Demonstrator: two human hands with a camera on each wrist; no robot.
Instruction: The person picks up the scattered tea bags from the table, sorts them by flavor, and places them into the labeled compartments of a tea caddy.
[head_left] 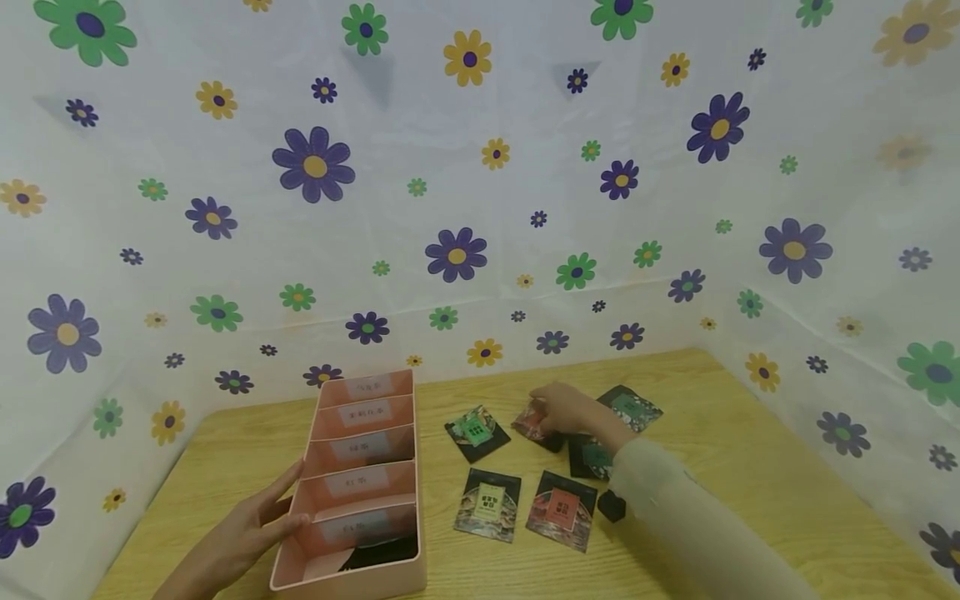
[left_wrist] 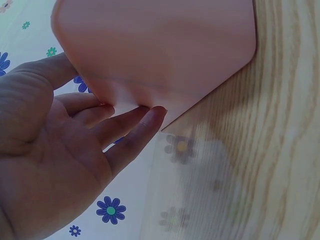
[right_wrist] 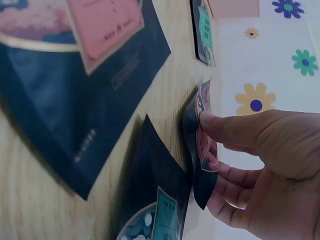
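A long pink divided box [head_left: 420,517] stands on the table, with paper labels on its dividers and a black packet [head_left: 382,552] in its nearest compartment. My left hand [head_left: 251,525] holds the box's left side; in the left wrist view, fingertips [left_wrist: 159,112] press against the outer wall. Further right, my right hand [head_left: 566,408] pinches a dark tea sachet [right_wrist: 202,145] with a red label, which stands on edge in the right wrist view. Beside that hand lie sachets with teal labels, one behind [head_left: 633,408] and one nearer [head_left: 595,458], partly covered by the arm.
Between box and right arm lie a green-label sachet [head_left: 477,432], a pale yellow-label sachet [head_left: 487,505] and a red-label sachet [head_left: 562,510]. A small black object [head_left: 612,505] sits by the right sleeve. A flower-patterned white sheet [head_left: 420,308] encloses the wooden table [head_left: 750,467].
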